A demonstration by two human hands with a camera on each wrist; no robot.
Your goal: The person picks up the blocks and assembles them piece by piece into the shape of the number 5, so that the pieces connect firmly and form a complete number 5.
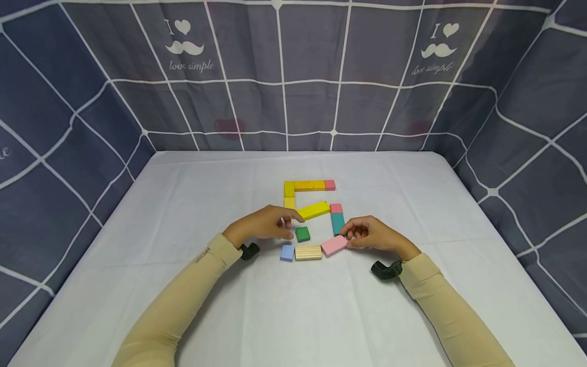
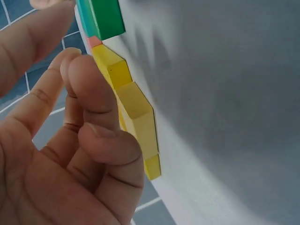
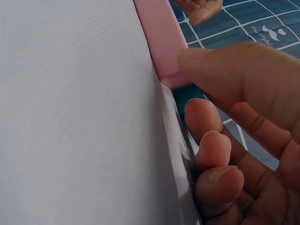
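Observation:
My right hand (image 1: 373, 235) is at the right end of a tilted pink block (image 1: 334, 245), pinching its corner between thumb and index finger. In the right wrist view the thumb lies against the pink block (image 3: 164, 42), with a teal block (image 3: 182, 101) just behind. My left hand (image 1: 266, 223) hovers with fingers loosely bent and holds nothing. Its index fingertip is close to the left end of a slanted yellow block (image 1: 314, 210); below that sits a green block (image 1: 302, 234). The left wrist view shows thumb and index finger apart, near the green block (image 2: 108, 18).
A blue block (image 1: 287, 253) and a wooden block (image 1: 308, 253) line up left of the pink one. Farther back, yellow blocks (image 1: 309, 186) form a corner ending in a small pink block (image 1: 330, 185). Another small pink block (image 1: 336, 208) tops the teal block (image 1: 337, 223). A white cloth (image 1: 220, 178) covers the table.

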